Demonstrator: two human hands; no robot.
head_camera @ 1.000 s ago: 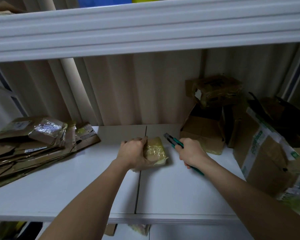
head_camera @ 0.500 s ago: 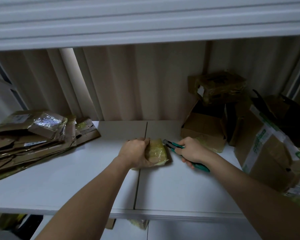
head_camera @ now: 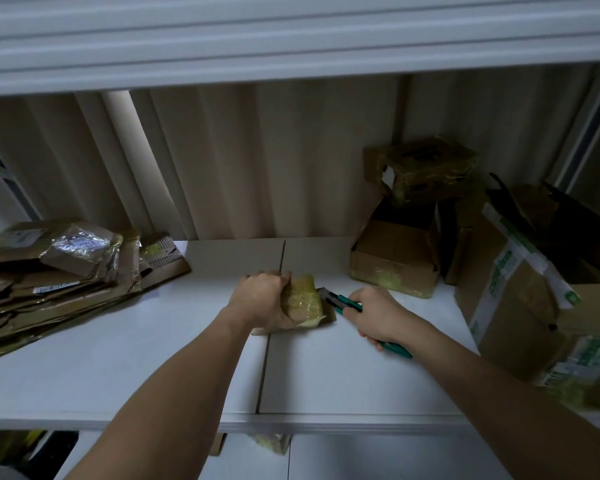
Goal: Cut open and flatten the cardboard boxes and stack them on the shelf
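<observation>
Spanning the middle from 9 to 3 o'clock as a white shelf board (head_camera: 153, 358), splitting along a dark seam (head_camera: 269, 344) running toward 12 o'clock. Overhanging at 12 o'clock as a ribbed pale upper shelf edge (head_camera: 291, 39). Standing behind as a beige pleated wall (head_camera: 274, 161), catching a bright strip of light (head_camera: 132, 150) at 11 o'clock. Rising at 2 o'clock as a grey upright (head_camera: 589, 126). Lying dim at 6 o'clock as a lower level (head_camera: 361, 459).

Dim, cool light; the shelf (head_camera: 326, 375) surface is brightest, its back corners shadowed. Tape glints on the flattened stack (head_camera: 77, 242). Wide-angle bending and blur soften the right edge.
</observation>
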